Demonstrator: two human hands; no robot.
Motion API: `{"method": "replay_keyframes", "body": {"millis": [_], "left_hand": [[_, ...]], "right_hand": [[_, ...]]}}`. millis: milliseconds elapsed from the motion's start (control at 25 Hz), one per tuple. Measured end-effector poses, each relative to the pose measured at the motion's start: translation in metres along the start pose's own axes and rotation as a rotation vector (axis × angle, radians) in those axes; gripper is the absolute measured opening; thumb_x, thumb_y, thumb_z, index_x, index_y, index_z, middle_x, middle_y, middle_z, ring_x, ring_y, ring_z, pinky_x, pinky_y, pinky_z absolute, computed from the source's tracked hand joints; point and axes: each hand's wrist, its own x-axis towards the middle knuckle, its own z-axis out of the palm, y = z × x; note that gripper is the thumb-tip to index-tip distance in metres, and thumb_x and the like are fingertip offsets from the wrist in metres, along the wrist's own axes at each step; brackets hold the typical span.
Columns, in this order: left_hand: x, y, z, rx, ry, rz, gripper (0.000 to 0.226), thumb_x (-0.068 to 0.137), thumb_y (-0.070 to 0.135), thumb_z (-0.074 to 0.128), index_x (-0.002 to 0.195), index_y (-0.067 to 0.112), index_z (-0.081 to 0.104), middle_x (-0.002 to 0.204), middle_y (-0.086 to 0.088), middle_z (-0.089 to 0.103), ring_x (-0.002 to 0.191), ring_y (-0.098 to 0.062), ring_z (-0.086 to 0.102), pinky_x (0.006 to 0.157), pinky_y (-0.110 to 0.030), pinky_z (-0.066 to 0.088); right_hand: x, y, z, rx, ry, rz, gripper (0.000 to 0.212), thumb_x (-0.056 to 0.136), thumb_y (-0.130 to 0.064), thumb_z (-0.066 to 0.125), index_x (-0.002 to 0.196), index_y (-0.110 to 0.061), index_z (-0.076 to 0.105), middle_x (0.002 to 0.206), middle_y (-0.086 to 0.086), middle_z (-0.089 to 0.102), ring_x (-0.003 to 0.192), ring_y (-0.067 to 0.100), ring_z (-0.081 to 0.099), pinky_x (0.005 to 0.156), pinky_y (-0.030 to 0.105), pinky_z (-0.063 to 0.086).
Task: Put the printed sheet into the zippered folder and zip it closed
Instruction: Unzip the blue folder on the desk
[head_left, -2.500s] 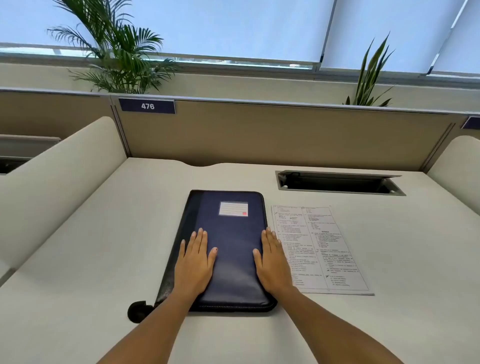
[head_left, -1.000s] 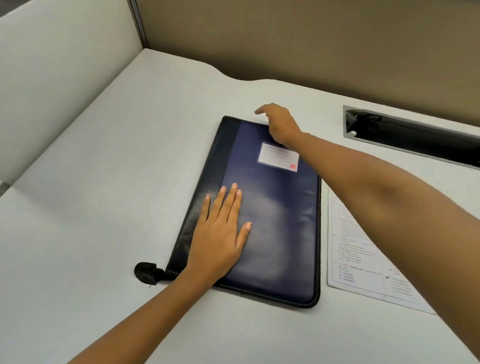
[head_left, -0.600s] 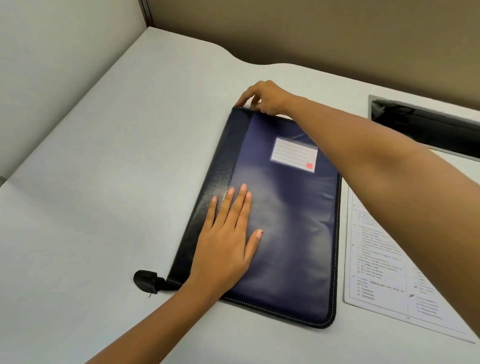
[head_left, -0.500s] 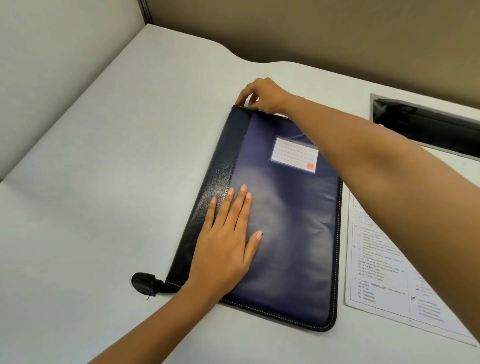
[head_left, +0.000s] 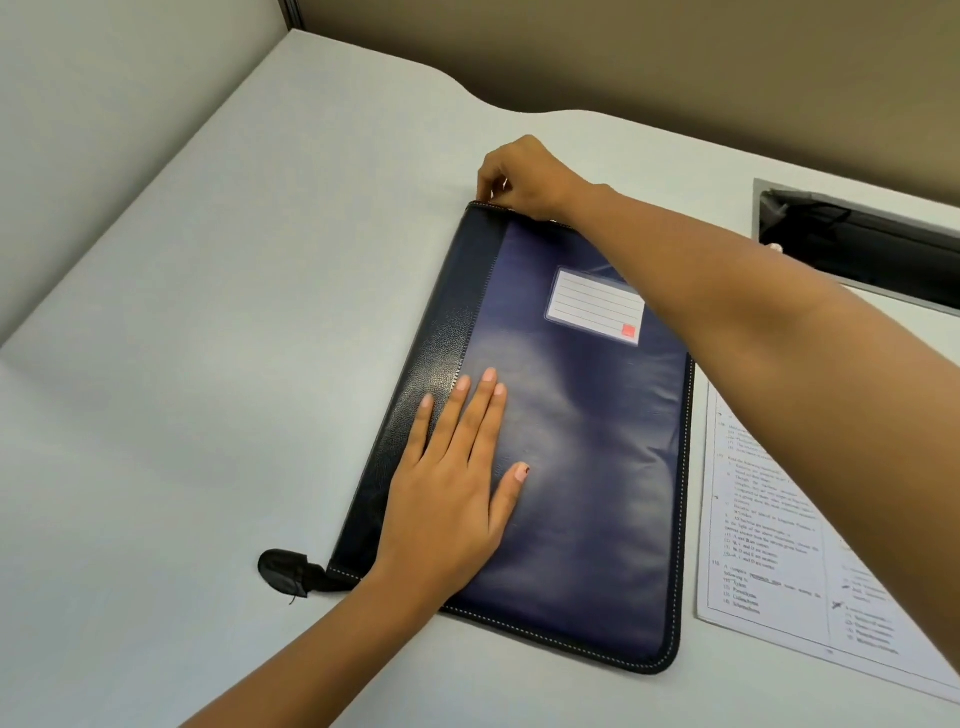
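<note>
A dark blue zippered folder (head_left: 582, 467) with a black spine strip and a white label lies flat on the white desk. My left hand (head_left: 452, 493) presses flat on its lower left part, fingers straight. My right hand (head_left: 519, 176) reaches across to the folder's far left corner, fingers curled and pinching at the zipper edge there; the zipper pull itself is hidden under the fingers. The printed sheet (head_left: 779, 540) lies on the desk just right of the folder, partly under my right forearm.
A small black tab (head_left: 283, 570) sticks out from the folder's near left corner. A rectangular cable slot (head_left: 857, 249) is cut into the desk at the back right. Beige partition walls (head_left: 623, 57) close the desk at the back and left.
My right hand left the folder's cover, reached to the far left corner and curled its fingers onto the edge there. The left hand stayed flat on the folder. The view tilted down.
</note>
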Motion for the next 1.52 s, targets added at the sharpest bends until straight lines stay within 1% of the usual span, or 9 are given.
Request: {"method": "replay_keyframes", "body": {"millis": [80,240,520,640,960,1120,1200,1280,1520], "left_hand": [[0.000,0.000,0.001,0.003,0.004,-0.009,0.065,0.097,0.053,0.016,0.151,0.017,0.008,0.160,0.003,0.007,0.147,-0.013,0.001,0.120,-0.041,0.010],[0.000,0.000,0.002,0.009,0.006,-0.030,0.067,0.096,0.055,0.018,0.151,0.018,0.006,0.160,0.004,0.007,0.147,-0.012,0.001,0.120,-0.039,0.009],[0.000,0.001,0.003,0.004,0.014,-0.039,0.068,0.095,0.055,0.019,0.151,0.018,0.007,0.160,0.004,0.009,0.147,-0.012,0.003,0.120,-0.039,0.010],[0.000,0.000,0.003,0.003,0.018,-0.040,0.068,0.095,0.055,0.021,0.151,0.018,0.007,0.160,0.004,0.009,0.147,-0.012,0.003,0.120,-0.039,0.010],[0.000,0.001,0.003,0.010,0.032,-0.039,0.069,0.094,0.054,0.023,0.151,0.018,0.009,0.160,0.004,0.010,0.147,-0.013,0.006,0.120,-0.038,0.009],[0.000,0.001,0.005,0.018,0.043,-0.040,0.069,0.094,0.055,0.023,0.151,0.018,0.010,0.159,0.003,0.012,0.147,-0.013,0.007,0.120,-0.037,0.007],[0.001,0.001,0.006,0.019,0.048,-0.038,0.069,0.094,0.055,0.023,0.151,0.018,0.010,0.159,0.003,0.012,0.147,-0.013,0.007,0.120,-0.036,0.006],[0.002,0.001,0.006,0.013,0.054,-0.038,0.069,0.094,0.056,0.023,0.151,0.019,0.010,0.160,0.003,0.012,0.147,-0.013,0.007,0.120,-0.036,0.005],[0.000,0.001,0.008,0.005,0.076,-0.035,0.070,0.094,0.057,0.023,0.151,0.020,0.008,0.160,0.004,0.011,0.147,-0.013,0.006,0.120,-0.035,0.005]], "right_hand": [[-0.010,0.006,-0.002,-0.041,0.022,-0.050,0.016,0.083,-0.001,0.059,0.090,-0.002,0.073,0.092,0.015,0.072,0.085,0.029,0.064,0.078,0.028,0.047],[-0.032,0.017,-0.005,-0.110,0.041,-0.086,0.015,0.085,-0.003,0.058,0.091,-0.003,0.072,0.089,0.015,0.069,0.083,0.032,0.062,0.078,0.040,0.049],[-0.076,0.045,-0.017,-0.147,0.054,-0.057,0.010,0.084,-0.004,0.064,0.088,-0.004,0.073,0.086,0.014,0.069,0.079,0.032,0.063,0.075,0.037,0.048],[-0.103,0.060,-0.021,-0.150,0.074,-0.034,0.008,0.083,-0.003,0.066,0.086,-0.002,0.073,0.083,0.015,0.069,0.076,0.032,0.063,0.073,0.031,0.044],[-0.192,0.095,-0.029,-0.114,0.202,0.125,0.007,0.080,0.000,0.070,0.086,0.002,0.073,0.079,0.019,0.070,0.067,0.032,0.063,0.070,0.026,0.042],[-0.228,0.089,-0.016,-0.070,0.318,0.197,0.008,0.079,-0.004,0.073,0.084,0.002,0.074,0.077,0.018,0.072,0.066,0.029,0.065,0.069,0.028,0.046],[-0.241,0.081,-0.008,-0.016,0.366,0.261,0.008,0.078,-0.006,0.075,0.083,-0.001,0.075,0.078,0.016,0.072,0.066,0.024,0.063,0.069,0.030,0.044],[-0.252,0.072,0.001,0.038,0.406,0.307,0.009,0.077,-0.008,0.076,0.083,-0.002,0.075,0.077,0.015,0.072,0.066,0.020,0.061,0.068,0.027,0.042],[-0.285,0.033,0.018,0.050,0.452,0.313,0.008,0.077,-0.007,0.076,0.084,-0.003,0.075,0.076,0.011,0.071,0.066,0.019,0.062,0.067,0.023,0.042]]}}
